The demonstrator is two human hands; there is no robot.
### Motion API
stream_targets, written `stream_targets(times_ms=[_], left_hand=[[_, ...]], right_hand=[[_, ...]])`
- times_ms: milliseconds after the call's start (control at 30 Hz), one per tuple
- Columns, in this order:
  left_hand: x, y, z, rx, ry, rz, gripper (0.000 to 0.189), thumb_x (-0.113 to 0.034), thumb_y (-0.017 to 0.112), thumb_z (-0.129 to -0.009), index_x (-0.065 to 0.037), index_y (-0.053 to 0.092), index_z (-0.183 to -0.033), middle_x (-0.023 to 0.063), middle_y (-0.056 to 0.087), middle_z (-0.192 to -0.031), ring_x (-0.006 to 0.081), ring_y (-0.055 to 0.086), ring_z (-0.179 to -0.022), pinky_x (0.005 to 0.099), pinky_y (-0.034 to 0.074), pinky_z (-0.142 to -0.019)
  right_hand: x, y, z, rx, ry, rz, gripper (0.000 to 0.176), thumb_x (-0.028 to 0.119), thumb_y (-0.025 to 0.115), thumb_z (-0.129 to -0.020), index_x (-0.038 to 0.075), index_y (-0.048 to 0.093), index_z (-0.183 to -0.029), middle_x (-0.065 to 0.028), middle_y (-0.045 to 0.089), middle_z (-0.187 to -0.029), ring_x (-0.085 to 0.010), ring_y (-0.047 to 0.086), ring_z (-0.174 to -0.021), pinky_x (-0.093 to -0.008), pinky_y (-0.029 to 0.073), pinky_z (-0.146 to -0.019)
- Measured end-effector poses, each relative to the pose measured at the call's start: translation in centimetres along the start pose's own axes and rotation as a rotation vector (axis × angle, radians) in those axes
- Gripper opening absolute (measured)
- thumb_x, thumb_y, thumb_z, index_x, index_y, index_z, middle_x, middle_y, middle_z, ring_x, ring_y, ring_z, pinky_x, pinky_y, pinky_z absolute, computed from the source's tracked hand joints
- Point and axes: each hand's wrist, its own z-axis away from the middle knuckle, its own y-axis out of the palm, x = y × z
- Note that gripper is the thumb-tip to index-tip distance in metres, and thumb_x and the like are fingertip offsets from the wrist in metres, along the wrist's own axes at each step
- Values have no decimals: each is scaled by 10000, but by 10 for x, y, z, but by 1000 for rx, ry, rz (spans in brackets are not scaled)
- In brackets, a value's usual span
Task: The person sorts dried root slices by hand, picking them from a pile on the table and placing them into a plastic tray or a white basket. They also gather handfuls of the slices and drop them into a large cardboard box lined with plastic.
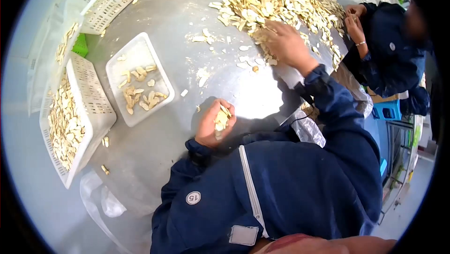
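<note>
Cupped around several pale dried slices (221, 119), my left hand (214, 122) is just above the metal table near my body. My right hand (287, 44) reaches to the near edge of a large pile of pale slices (267, 0); its fingers are spread and partly blurred over the slices. A few loose slices and a small brown piece (255, 68) lie just below that hand. Left of my left hand sits a white tray (168, 78) with several thicker tan pieces (136, 95) in it.
A white perforated basket (96, 90) full of slices stands at the left, with more baskets (101, 17) at the upper left. A co-worker (393, 47) works at the pile's right side. A plastic bag (309, 129) hangs near my right arm.
</note>
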Motion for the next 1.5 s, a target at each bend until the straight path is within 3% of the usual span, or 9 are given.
stream_targets(times_ms=[100,467,533,600,933,1067,1100,1233,1500], left_hand=[[-2,7,-10,-42,-30,47,299,-332,416,-1148,-73,565,-1129,114,590,-1070,165,576,-770,219,419,-427],[20,10,-58,79,-63,94,278,-332,440,-1141,-96,585,-1164,90,608,-1073,169,585,-820,230,442,-466],[18,7,-55,87,-54,112,282,-336,461,-1133,-88,592,-1166,111,622,-1073,185,611,-837,240,449,-479],[17,6,-53,91,-49,97,287,-340,456,-1135,-88,591,-1168,114,619,-1079,186,611,-842,241,450,-477],[18,11,-57,98,-96,34,306,-349,419,-1147,-90,581,-1169,92,600,-1072,158,602,-833,220,468,-466],[17,10,-58,114,-82,34,306,-347,426,-1144,-85,581,-1173,95,607,-1073,158,606,-835,219,469,-467],[17,11,-57,108,-80,33,305,-345,425,-1144,-84,581,-1173,97,609,-1073,159,606,-834,221,469,-468],[17,10,-56,105,-64,27,300,-335,419,-1147,-82,578,-1174,102,616,-1072,161,606,-832,224,471,-474],[18,10,-58,104,-74,30,295,-327,419,-1147,-74,568,-1172,115,608,-1088,165,612,-823,227,474,-477]], right_hand=[[-33,-16,44,-41,332,1,442,354,640,-1011,277,621,-1445,-95,530,-1552,-343,477,-1440,-492,381,-1192],[-38,28,11,3,463,-62,486,527,570,-1029,247,636,-1421,-128,551,-1534,-350,485,-1430,-546,361,-1171],[-38,36,6,-16,130,-262,469,491,634,-1000,209,682,-1372,-132,560,-1525,-367,500,-1411,-507,384,-1177],[-26,21,19,45,87,-435,428,426,678,-985,222,688,-1361,-128,559,-1523,-373,521,-1388,-486,413,-1166],[-48,0,92,-43,252,-285,293,206,703,-951,199,756,-1239,-138,615,-1431,-399,571,-1293,-503,468,-1089],[-35,4,68,-219,371,-309,234,177,706,-933,150,784,-1152,-90,734,-1229,-338,689,-1092,-462,542,-962],[-26,4,56,-272,242,-291,233,185,710,-936,144,779,-1154,-73,762,-1120,-314,712,-999,-442,564,-887],[19,-4,31,-245,232,-111,292,292,775,-874,147,774,-1128,-61,714,-1225,-299,632,-1167,-450,497,-999],[0,-1,54,-84,132,-418,299,-5,654,-841,85,760,-1106,-115,702,-1252,-360,623,-1193,-450,513,-1013]])
